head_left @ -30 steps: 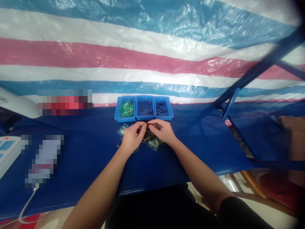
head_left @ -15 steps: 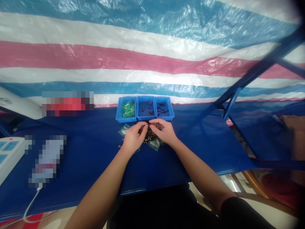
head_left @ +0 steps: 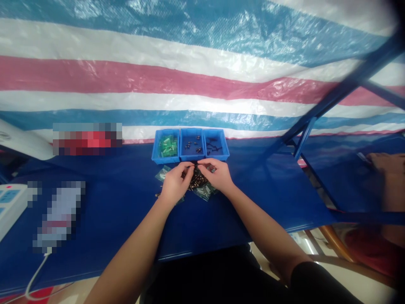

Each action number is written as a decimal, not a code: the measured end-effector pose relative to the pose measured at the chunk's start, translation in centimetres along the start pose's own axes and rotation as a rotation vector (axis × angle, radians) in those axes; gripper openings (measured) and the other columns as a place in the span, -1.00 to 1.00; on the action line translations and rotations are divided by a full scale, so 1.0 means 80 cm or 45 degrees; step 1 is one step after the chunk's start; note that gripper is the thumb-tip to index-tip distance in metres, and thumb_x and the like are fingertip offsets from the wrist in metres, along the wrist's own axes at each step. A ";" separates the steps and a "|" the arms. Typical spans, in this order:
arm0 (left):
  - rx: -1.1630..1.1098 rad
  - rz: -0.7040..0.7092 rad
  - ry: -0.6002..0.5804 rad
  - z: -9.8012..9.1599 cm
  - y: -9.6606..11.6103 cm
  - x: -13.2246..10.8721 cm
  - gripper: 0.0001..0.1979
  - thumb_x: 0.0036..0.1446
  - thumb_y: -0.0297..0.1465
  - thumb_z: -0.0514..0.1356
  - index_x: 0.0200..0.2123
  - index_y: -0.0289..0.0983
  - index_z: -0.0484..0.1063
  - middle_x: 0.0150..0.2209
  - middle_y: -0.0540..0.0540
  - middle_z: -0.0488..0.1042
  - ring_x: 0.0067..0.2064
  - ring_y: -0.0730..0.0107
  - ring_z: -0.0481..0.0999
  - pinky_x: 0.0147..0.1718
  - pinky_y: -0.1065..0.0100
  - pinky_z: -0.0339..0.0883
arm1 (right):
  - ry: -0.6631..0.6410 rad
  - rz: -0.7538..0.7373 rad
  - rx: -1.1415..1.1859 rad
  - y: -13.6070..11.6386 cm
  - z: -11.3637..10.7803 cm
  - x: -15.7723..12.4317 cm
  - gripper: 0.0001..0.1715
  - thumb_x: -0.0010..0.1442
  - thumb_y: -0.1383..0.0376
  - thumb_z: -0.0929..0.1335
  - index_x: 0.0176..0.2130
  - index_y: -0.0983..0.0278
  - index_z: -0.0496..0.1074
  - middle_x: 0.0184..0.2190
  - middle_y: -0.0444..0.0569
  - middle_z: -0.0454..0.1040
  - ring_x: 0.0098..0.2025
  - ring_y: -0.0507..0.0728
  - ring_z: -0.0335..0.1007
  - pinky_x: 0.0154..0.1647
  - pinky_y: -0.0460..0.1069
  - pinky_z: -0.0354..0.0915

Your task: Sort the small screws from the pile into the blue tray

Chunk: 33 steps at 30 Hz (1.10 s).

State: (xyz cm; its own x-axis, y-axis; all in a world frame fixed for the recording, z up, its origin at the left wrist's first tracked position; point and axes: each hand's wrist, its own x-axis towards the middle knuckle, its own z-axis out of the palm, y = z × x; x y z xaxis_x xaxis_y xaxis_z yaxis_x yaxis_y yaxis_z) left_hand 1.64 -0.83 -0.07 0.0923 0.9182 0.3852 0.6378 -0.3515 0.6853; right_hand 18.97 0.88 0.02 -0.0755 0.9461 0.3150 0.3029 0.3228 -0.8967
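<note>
My left hand (head_left: 175, 180) and my right hand (head_left: 217, 173) work close together above a pile of small brass-and-black metal parts (head_left: 198, 180). Thumb and fingers are pinched on each hand, and whatever they hold is too small to make out. Small clear packets (head_left: 204, 191) with pale pieces lie beside and under the hands. Just behind stand three blue bins: the left bin (head_left: 157, 160) contains green packets (head_left: 168, 145), the middle bin (head_left: 191, 158) a few small metal parts (head_left: 198, 150), the right bin (head_left: 225, 147) thin dark parts (head_left: 215, 147).
A blurred-out phone-like object (head_left: 60, 215) with a white cable (head_left: 36, 274) and a white power strip (head_left: 14, 207) lie at left. A blurred red object (head_left: 91, 141) sits at the back left. Blue frame bars (head_left: 303, 135) rise at right; another person's arm (head_left: 392, 181) is beyond them.
The view has shifted slightly, moving the bins and table a little left in the picture. Both hands keep nearly the same pinched pose over the pile.
</note>
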 end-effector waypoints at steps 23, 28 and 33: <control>-0.021 0.003 0.017 -0.001 0.000 0.001 -0.74 0.28 -0.22 0.10 -0.08 -0.23 0.43 -0.52 0.07 0.39 -0.54 0.52 0.38 -0.49 0.48 0.23 | 0.044 0.042 0.048 -0.001 0.002 -0.001 -0.76 0.11 0.15 0.42 -0.25 0.22 0.59 -0.37 -0.05 0.61 -0.38 0.10 0.51 -0.36 -0.02 0.41; 0.015 0.021 0.009 -0.002 -0.001 0.001 -0.75 0.29 -0.23 0.08 -0.12 -0.24 0.44 -0.49 0.04 0.43 -0.51 0.50 0.40 -0.47 0.47 0.22 | 0.037 0.030 0.088 -0.002 0.002 -0.002 -0.70 0.11 0.16 0.42 -0.16 0.23 0.57 -0.32 -0.03 0.61 -0.34 0.10 0.52 -0.33 -0.02 0.43; 0.004 -0.011 -0.045 -0.004 0.000 0.001 -0.74 0.31 -0.23 0.05 -0.13 -0.23 0.44 -0.43 0.00 0.49 -0.47 0.46 0.45 -0.45 0.46 0.24 | -0.076 -0.014 0.055 -0.002 0.002 -0.004 -0.71 0.18 0.25 0.34 -0.10 0.21 0.54 -0.24 -0.03 0.62 -0.26 0.09 0.55 -0.25 -0.02 0.44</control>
State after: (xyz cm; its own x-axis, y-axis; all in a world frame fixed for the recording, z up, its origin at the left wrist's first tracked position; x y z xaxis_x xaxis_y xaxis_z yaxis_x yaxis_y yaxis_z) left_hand 1.37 -0.81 0.15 0.1137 0.9270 0.3575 0.6410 -0.3434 0.6865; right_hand 18.82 0.55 0.05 -0.1356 0.9420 0.3070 0.2607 0.3329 -0.9062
